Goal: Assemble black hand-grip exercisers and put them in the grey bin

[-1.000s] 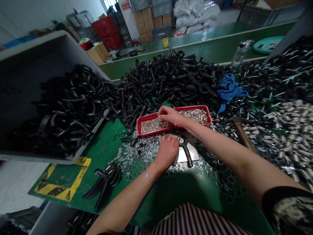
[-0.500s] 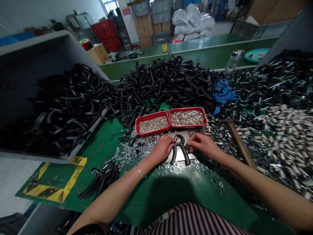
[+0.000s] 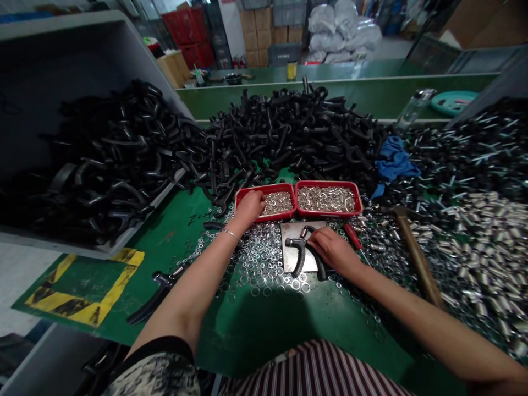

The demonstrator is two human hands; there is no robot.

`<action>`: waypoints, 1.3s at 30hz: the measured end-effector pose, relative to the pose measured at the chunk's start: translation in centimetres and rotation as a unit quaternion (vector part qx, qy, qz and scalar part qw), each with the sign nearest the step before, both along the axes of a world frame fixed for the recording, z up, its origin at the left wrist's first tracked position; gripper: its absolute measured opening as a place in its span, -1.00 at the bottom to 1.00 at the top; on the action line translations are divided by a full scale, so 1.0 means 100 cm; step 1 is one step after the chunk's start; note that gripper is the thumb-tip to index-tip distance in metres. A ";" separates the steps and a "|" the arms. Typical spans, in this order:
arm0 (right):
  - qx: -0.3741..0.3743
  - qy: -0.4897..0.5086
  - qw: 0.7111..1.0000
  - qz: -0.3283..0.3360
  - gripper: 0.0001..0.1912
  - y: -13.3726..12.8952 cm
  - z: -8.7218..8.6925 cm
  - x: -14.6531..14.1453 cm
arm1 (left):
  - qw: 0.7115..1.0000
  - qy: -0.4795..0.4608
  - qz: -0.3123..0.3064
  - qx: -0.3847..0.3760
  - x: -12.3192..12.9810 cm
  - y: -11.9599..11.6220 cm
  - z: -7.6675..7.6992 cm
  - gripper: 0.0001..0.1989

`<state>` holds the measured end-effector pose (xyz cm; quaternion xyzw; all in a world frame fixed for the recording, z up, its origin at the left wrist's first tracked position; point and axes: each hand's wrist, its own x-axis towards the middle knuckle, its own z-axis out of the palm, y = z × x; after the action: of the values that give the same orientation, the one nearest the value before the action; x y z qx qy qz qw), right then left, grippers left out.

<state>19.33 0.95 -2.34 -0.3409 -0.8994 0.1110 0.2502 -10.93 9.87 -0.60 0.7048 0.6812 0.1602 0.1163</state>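
Observation:
My left hand (image 3: pixel 249 208) reaches into the left compartment of a red two-part tray (image 3: pixel 328 182), its fingers curled down among small silver metal pieces (image 3: pixel 278 203). Whatever they pinch is hidden. My right hand (image 3: pixel 332 250) grips a black hand-grip tool (image 3: pixel 299 258) lying on a steel plate (image 3: pixel 291 239) just below the tray. Short silver metal tubes (image 3: pixel 325 199) fill the tray's right compartment. Loose steel washers (image 3: pixel 264 264) spread around the plate.
Heaped black handles (image 3: pixel 289 132) lie behind the tray, and more fill a grey bin (image 3: pixel 82 55) at left. Loose silver tubes (image 3: pixel 482 258), a wooden-handled hammer (image 3: pixel 418 258) and a blue cloth (image 3: pixel 394 159) lie at right. A red-handled tool (image 3: pixel 352 235) sits beside the plate.
My left hand has moved from the black tool up into the tray. My right hand has gone from the tray to the tool, which now lies turned on its side.

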 end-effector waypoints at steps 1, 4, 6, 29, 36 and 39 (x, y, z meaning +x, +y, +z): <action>0.011 -0.016 1.000 0.001 -0.75 0.000 0.001 -0.001 | 1.000 0.002 0.004 -0.002 0.000 -0.001 -0.001 -0.83; 0.040 -0.058 0.998 -0.002 -0.72 -0.002 0.001 -0.002 | 1.000 0.020 0.017 0.001 0.003 -0.004 0.000 -0.81; 0.047 -0.062 0.997 -0.010 -0.71 -0.003 0.001 -0.002 | 0.999 0.033 0.026 0.003 0.005 -0.006 0.002 -0.82; 0.074 -0.138 0.987 -0.039 -0.70 -0.010 0.001 -0.006 | 0.993 -0.029 0.070 0.087 0.005 -0.013 -0.001 -0.88; 0.068 -0.122 0.989 -0.041 -0.74 -0.008 0.002 -0.006 | 0.992 -0.039 0.084 0.090 0.007 -0.015 0.000 -0.91; 0.070 -0.126 0.989 -0.027 -0.73 -0.007 0.001 -0.003 | 0.990 -0.063 0.075 0.103 0.007 -0.014 0.000 -0.91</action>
<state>18.98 0.29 -2.22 -0.3582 -0.9197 -0.0025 0.1607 -10.26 8.51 -0.56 0.6485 0.7033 0.2819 0.0735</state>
